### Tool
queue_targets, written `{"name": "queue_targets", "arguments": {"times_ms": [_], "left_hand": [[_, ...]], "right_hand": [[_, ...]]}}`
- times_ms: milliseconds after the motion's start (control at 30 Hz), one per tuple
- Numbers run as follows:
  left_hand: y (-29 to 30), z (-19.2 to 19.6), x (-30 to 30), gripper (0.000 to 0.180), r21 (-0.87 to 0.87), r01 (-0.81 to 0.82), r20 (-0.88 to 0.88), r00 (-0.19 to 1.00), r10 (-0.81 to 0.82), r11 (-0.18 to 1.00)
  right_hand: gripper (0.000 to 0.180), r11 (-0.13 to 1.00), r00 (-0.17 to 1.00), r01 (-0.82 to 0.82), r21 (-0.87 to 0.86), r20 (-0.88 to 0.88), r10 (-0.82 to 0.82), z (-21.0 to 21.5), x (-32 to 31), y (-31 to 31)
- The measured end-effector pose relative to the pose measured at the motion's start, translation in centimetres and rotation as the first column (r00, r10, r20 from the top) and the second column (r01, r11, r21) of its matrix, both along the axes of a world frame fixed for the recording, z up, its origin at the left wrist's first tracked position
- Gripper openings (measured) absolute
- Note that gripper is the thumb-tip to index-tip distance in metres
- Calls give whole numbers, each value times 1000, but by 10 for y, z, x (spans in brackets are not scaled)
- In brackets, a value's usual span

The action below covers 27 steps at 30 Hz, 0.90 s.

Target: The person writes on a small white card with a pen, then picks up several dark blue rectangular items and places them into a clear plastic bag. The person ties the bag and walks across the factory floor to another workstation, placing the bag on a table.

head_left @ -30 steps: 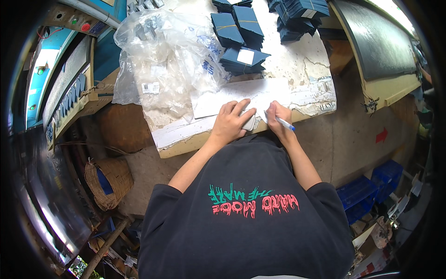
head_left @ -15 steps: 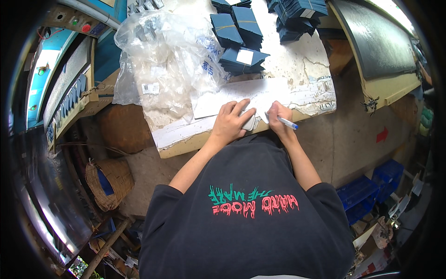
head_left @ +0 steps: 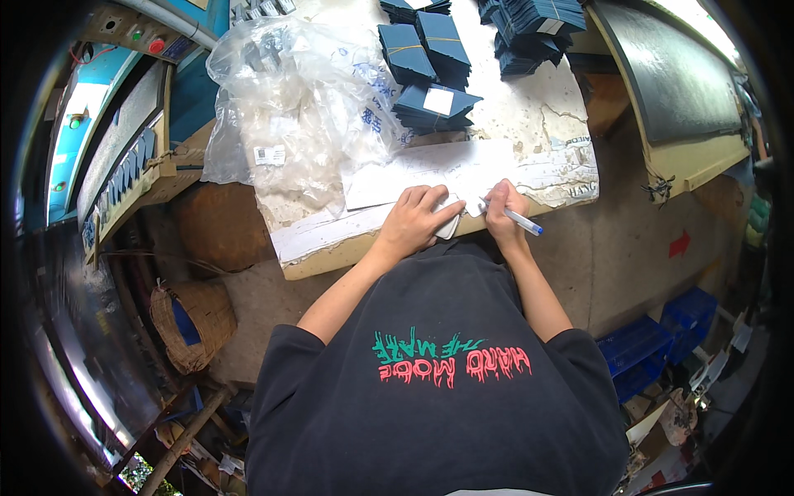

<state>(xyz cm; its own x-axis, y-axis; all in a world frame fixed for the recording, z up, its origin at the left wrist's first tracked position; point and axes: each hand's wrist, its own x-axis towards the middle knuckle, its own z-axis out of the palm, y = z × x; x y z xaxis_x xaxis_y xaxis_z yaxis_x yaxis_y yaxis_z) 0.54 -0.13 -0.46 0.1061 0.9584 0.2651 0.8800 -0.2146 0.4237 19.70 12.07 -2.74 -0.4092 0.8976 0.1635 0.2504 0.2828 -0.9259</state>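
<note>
My left hand (head_left: pixel 416 219) lies flat on a small white slip of paper (head_left: pixel 452 220) at the near edge of the worn table (head_left: pixel 538 124), pinning it down. Just to its right, my right hand (head_left: pixel 503 212) is closed around a pen with a blue cap (head_left: pixel 524 221), the tip down on the same white slip. A larger white sheet (head_left: pixel 430 169) lies under and beyond both hands. Bundles of dark blue folded cards (head_left: pixel 430 103) sit farther back on the table.
A big crumpled clear plastic bag (head_left: pixel 289 116) fills the table's left part. More blue card stacks (head_left: pixel 529 21) lie at the far right. A woven basket (head_left: pixel 192 322) stands on the floor at left, blue crates (head_left: pixel 662 347) at right, a machine panel (head_left: pixel 107 157) along the left.
My right hand with the pen has shifted slightly along the slip. The left hand stays pressed on the paper.
</note>
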Motion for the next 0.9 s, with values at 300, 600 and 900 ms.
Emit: {"name": "queue_targets", "arguments": {"times_ms": [300,600,900], "left_hand": [[3,9,-1,83,-91,11,19,1000,-9,996],[3,10,-2,78,-75,9,32,999,-6,997],[3,10,-2,79,-68,8,26,1000,-7,998]], "right_hand": [[42,985,986,-125,123,127,110,-1,-2,-1],[36,986,989,-114,124,111,100,2,-3,-1],[38,997,992,-48,57,115,41,5,-4,-2]]}}
